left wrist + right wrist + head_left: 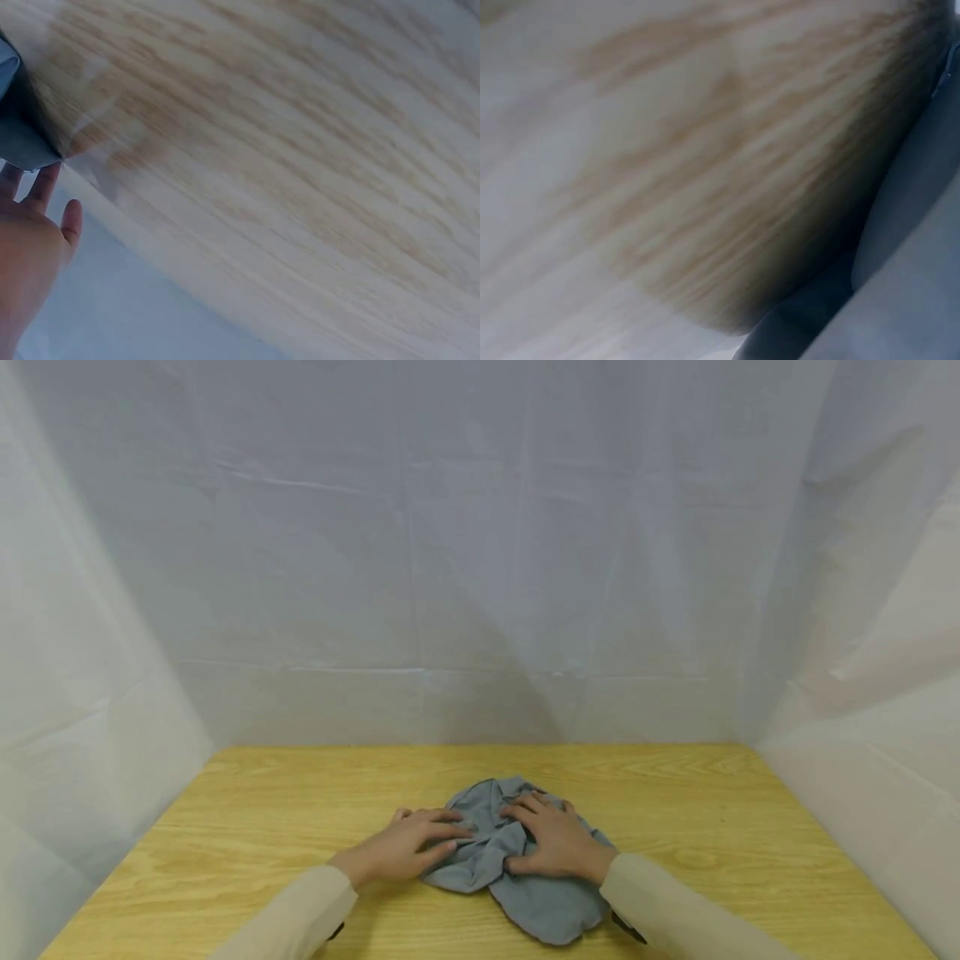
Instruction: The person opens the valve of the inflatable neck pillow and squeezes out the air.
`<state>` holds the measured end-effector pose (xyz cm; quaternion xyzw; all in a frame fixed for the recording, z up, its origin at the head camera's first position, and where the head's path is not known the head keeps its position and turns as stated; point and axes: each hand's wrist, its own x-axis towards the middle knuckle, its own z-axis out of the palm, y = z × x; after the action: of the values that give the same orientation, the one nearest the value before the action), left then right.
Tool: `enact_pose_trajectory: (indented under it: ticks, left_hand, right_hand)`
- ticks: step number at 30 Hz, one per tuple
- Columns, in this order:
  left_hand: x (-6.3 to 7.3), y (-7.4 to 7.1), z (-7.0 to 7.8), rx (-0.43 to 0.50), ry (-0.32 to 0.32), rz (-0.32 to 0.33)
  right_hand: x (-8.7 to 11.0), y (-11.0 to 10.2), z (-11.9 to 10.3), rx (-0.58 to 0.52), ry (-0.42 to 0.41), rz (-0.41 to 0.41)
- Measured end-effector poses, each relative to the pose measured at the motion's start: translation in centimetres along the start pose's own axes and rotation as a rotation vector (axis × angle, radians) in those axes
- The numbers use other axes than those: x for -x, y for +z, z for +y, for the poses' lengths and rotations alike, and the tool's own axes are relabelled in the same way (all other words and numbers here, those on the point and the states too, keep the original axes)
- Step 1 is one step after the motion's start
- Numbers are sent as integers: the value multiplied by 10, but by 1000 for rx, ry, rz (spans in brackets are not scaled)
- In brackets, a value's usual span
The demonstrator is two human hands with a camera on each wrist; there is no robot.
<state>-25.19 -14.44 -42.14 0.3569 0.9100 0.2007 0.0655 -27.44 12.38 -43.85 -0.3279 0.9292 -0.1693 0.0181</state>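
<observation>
A crumpled grey-blue cloth (551, 906) lies on the wooden table, bunched in its middle and with a rounded flap toward the front. On its left part rests my left hand (408, 845), its fingers stretched over the folds. My right hand (555, 839) lies on the right part of the cloth with its fingers spread. In the left wrist view, the fingers of the left hand (30, 232) touch the edge of the cloth (26, 139). The right wrist view shows grey-blue fabric (907, 202) at the right, while the right hand itself is hidden there.
The table (300, 802) has a yellow wood grain, and its far edge meets a white sheet (465, 568) hanging behind. More white sheeting hangs at the left (67, 693) and right (877, 752) sides. Light sleeves (300, 910) cover both forearms.
</observation>
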Motion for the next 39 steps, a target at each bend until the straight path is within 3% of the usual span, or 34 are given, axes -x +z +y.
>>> enact_pose_trajectory:
  ticks: [17,29,39]
  left_hand:
    - [-4,14,-2,-26,-19,108]
    - [-1,10,1,32,-83,36]
    - [-1,13,3,-22,-42,66]
  right_hand:
    - [1,3,2,17,2,28]
    - [1,0,0,11,30,23]
    - [0,0,-2,52,3,22]
